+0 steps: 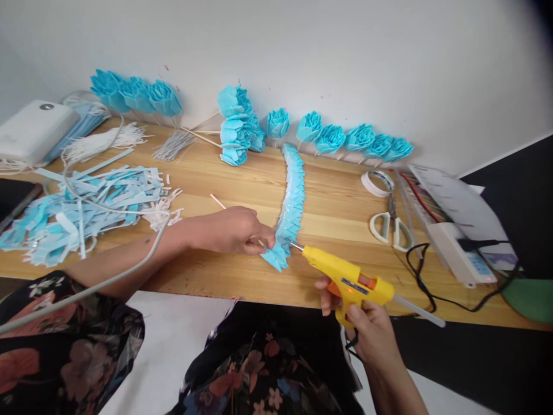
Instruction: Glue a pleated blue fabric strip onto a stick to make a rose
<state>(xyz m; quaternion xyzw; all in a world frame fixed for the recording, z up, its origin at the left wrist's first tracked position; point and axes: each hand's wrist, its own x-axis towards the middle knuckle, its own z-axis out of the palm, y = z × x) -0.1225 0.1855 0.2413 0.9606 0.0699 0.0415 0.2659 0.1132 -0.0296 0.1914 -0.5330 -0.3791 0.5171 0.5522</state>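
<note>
My right hand [367, 320] is wrapped around the handle of a yellow glue gun [345, 274] with an orange trigger. Its metal nozzle points left and reaches the near end of a curved row of light-blue pleated petals [292, 199] lying on the table. A clear glue stick [421, 311] juts from the gun's back. Closed in a pinch, my left hand [242, 230] grips a thin wooden stick [218, 201], whose far part shows beyond the knuckles. Blue petals [276, 256] lie right at its fingertips; whether they are fixed to the stick is hidden.
Finished blue flowers [164, 98] on sticks lean along the wall. Blue and white scraps [99, 202] are heaped at left, below a white power bank [37, 132]; a white cable crosses my left forearm. Scissors [391, 225], a tape roll [377, 183] and a power strip [460, 253] lie right.
</note>
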